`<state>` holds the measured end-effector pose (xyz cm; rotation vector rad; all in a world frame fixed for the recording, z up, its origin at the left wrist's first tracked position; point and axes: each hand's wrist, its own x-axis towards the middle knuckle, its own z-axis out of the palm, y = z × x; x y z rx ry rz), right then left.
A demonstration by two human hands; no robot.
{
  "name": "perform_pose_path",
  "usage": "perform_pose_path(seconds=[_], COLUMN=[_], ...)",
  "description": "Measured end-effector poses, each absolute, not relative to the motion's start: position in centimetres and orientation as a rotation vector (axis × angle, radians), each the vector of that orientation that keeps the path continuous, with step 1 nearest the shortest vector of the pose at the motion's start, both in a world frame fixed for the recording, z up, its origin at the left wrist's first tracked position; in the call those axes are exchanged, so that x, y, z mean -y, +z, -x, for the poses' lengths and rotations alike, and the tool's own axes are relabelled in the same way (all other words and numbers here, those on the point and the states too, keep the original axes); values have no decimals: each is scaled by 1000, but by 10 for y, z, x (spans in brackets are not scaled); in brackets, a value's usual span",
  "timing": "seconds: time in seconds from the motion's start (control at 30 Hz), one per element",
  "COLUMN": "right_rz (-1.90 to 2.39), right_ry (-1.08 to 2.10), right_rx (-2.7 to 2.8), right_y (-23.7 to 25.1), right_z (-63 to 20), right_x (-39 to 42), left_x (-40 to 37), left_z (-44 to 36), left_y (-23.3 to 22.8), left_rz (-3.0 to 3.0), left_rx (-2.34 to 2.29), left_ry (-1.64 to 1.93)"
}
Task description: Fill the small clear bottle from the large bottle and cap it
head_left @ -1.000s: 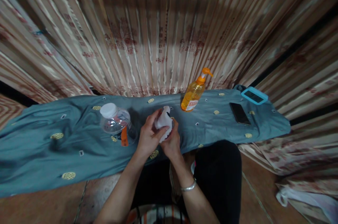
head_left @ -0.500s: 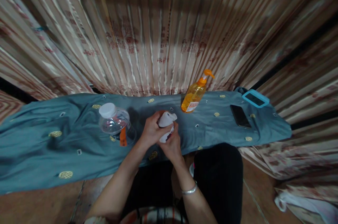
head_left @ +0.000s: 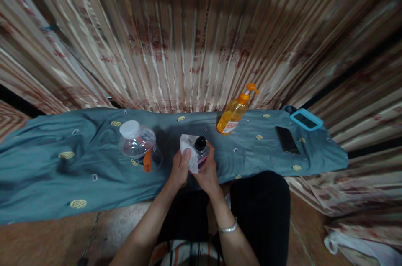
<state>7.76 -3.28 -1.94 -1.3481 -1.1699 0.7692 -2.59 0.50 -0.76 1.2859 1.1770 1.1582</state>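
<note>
My right hand [head_left: 208,170] is closed round a small clear bottle [head_left: 203,155] with a black cap [head_left: 200,143] and something pinkish showing low in it. In my left hand [head_left: 180,169] is a crumpled white tissue [head_left: 189,145], pinched under the thumb and lying against the bottle's left side. Part of the bottle is hidden by the tissue and my fingers. Left of my hands stands a large clear plastic jar [head_left: 137,142] with a white lid and an orange label. A pump bottle [head_left: 233,114] of orange liquid with an orange pump head stands beyond them to the right.
A blue-green cloth with yellow pineapple patterns [head_left: 103,144] covers the narrow surface. At its right lie a black phone [head_left: 287,140] and a light-blue framed device [head_left: 306,119]. A pleated curtain [head_left: 176,48] hangs close behind.
The white tissue has come off the bottle's top to its left side, so the black cap now shows. My left hand has shifted slightly down with it.
</note>
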Motion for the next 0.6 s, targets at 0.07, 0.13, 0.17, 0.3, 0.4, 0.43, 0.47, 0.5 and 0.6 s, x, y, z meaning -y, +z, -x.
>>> perform_pose_path(seconds=[0.07,0.13,0.17,0.3,0.4,0.43,0.47,0.5,0.6], right_rz=[1359,1373,1379,1382,1372,1370,1368,1367,1368], right_ry=[780,788,793,823,826,823,816,808,784], right_rx=[1169,1164,1163,1175,1165,1156,1145,1134,1110], right_y=[-18,-17,-16,-15,-14,-14,-13,-13,-11], right_z=[-78,-79,-80,-82,-83,-83,-82,-82,-80], right_x=[33,33,33,34,35,35,34,33,30], left_x=[-4,-4,-4,-6,-5,-5,-4,-4,-3], left_z=[25,24,24,25,27,28,28,28,27], left_y=[-14,-21,-25,-42,-56,-60,-64,-67,-73], left_rz=[-1144,-1049,-1020,-1006,-1083,-1084,-1085,-1067,-988], left_rx=[-1253,-1314,-1320,-1235,-1129,-1110,-1085,-1084,-1070], left_ry=[1118,1110,1109,1121,1144,1140,1134,1142,1161])
